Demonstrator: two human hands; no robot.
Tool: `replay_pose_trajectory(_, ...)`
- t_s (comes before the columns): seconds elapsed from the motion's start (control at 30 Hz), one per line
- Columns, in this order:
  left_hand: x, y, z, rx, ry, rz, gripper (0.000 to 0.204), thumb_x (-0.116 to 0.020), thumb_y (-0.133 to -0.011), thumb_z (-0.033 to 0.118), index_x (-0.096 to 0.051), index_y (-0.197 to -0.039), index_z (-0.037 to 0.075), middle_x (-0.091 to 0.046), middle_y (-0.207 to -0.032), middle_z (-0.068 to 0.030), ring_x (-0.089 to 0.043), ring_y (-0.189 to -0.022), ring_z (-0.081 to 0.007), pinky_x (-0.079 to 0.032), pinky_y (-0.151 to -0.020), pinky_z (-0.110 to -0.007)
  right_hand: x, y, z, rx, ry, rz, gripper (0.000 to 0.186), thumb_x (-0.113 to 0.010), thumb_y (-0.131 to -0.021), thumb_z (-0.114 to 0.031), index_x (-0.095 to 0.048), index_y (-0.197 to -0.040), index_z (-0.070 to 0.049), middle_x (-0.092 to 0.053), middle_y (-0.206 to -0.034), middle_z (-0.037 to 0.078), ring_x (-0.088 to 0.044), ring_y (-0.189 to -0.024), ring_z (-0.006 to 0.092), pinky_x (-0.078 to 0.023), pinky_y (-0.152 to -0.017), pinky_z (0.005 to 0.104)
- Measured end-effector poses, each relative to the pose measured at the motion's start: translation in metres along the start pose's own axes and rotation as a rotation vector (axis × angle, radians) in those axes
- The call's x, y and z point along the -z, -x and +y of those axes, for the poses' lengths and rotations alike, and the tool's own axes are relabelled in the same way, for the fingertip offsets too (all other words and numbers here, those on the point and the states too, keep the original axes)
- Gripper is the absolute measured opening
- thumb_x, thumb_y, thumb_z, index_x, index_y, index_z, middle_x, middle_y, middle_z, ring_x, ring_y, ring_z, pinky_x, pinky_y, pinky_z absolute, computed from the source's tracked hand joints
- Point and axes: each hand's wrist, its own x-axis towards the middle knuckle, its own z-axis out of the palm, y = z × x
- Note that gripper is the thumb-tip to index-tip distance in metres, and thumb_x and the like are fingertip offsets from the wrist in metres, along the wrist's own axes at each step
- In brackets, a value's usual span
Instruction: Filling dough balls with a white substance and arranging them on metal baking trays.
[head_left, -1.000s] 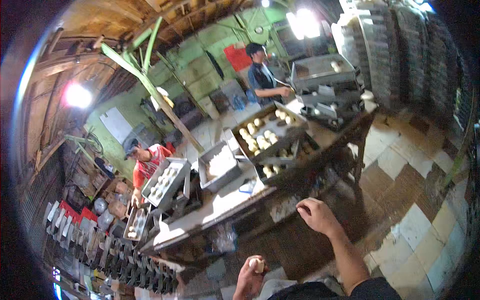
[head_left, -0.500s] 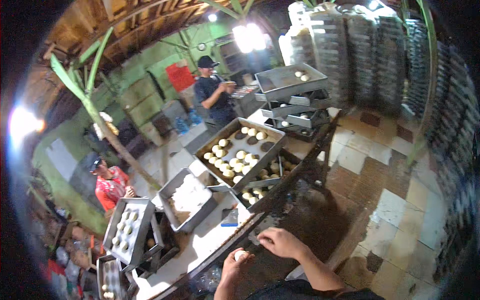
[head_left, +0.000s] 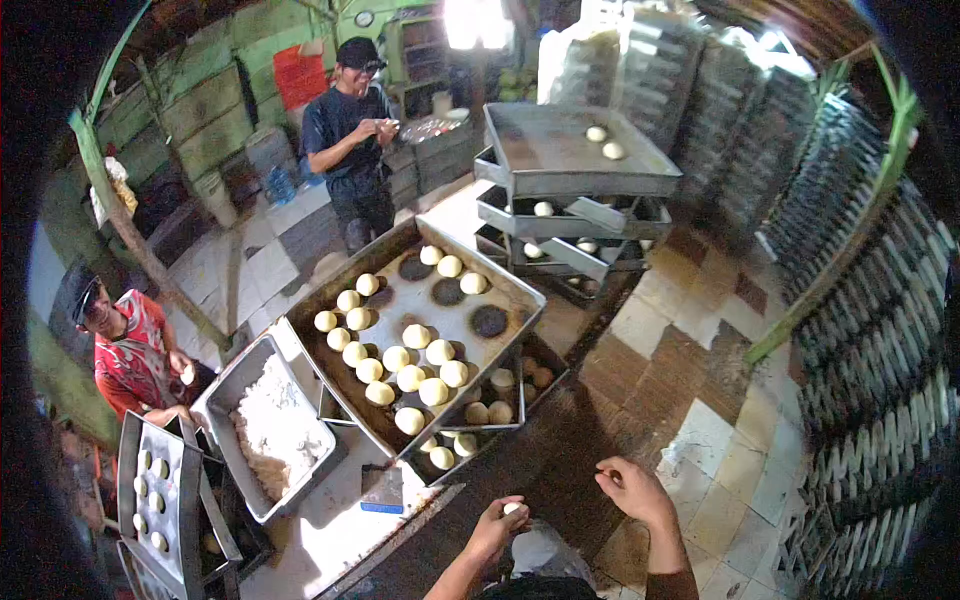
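My left hand [head_left: 492,532] is closed around a pale dough ball [head_left: 512,508] that shows between thumb and fingers, below the table's near edge. To its right and apart from it, my right hand [head_left: 638,492] hovers over the floor with fingers curled inward; whatever they may hold is too small to make out. In front of both hands stands a large metal tray [head_left: 463,438] carrying several round dough balls [head_left: 410,377] and dark round patches on its bottom. A scraper with a blue edge [head_left: 382,507] lies on the table left of my left hand.
A deep tray of white crumbly stuff [head_left: 280,425] stands left. Stacked trays with dough balls rise at far left [head_left: 165,440] and back right [head_left: 580,180]. Two co-workers stand across the table, one in dark clothes [head_left: 350,140], one in red [head_left: 135,345]. Racks [head_left: 870,400] line the right.
The view has turned and come closer to the trays. My right hand has moved right, away from my left hand, which still holds the dough ball.
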Motion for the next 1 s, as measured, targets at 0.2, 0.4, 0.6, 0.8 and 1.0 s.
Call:
replay_pose_trajectory(0.2,0.035,0.001,0.031,0.103,0.356,0.382,0.032,-0.065,-0.102,0.020,-0.055,-0.128,0.002,-0.064,-0.101,-0.0064,-0.063,-0.095,-0.0165,-0.050,-0.086,-0.031,-0.067,-0.129,-0.032,0.241,0.435,-0.590,0.047,-0.063,-0.094,-0.043,-0.064,-0.125,-0.007,-0.063,-0.128,0.023,-0.062,-0.118,0.0396,-0.049,-0.102,0.0484)
replay_pose_trajectory(0.4,0.080,0.075,0.044,-0.256,0.362,0.787,0.041,-0.066,-0.099,0.008,-0.052,-0.137,0.001,-0.066,-0.110,-0.0086,-0.066,-0.094,-0.0185,-0.052,-0.078,-0.028,-0.146,-0.159,-0.116,0.887,0.296,-1.208,0.053,-0.057,-0.100,-0.045,-0.058,-0.133,-0.003,-0.063,-0.127,0.025,-0.059,-0.121,0.0403,-0.048,-0.103,0.0461)
replay_pose_trajectory(0.6,0.071,0.142,0.010,-0.429,0.571,0.917,0.047,-0.062,-0.099,0.003,-0.048,-0.143,0.003,-0.068,-0.119,-0.0125,-0.068,-0.094,-0.0195,-0.055,-0.078,-0.030,-0.190,-0.124,-0.194,1.068,0.403,-1.240,0.049,-0.060,-0.098,-0.042,-0.062,-0.126,-0.002,-0.067,-0.115,0.025,-0.063,-0.113,0.0415,-0.050,-0.096,0.0484)
replay_pose_trajectory(0.8,0.075,0.191,-0.029,-0.516,0.546,0.959,0.031,-0.065,-0.101,0.020,-0.060,-0.128,0.004,-0.070,-0.104,-0.0050,-0.068,-0.088,-0.0134,-0.047,-0.061,-0.020,-0.234,-0.047,-0.254,1.159,0.417,-1.284,0.044,-0.060,-0.097,-0.038,-0.066,-0.118,0.000,-0.069,-0.106,0.025,-0.066,-0.101,0.0433,-0.052,-0.090,0.0489)
replay_pose_trajectory(1.0,0.084,0.274,-0.026,-1.007,0.856,0.889,0.034,-0.058,-0.105,0.016,-0.053,-0.135,0.002,-0.061,-0.128,-0.0101,-0.062,-0.115,-0.0199,-0.054,-0.096,-0.034,-0.283,0.105,-0.297,1.537,-0.159,-1.049,0.030,-0.066,-0.096,-0.034,-0.069,-0.108,-0.006,-0.064,-0.116,0.015,-0.059,-0.114,0.0348,-0.047,-0.098,0.0450)
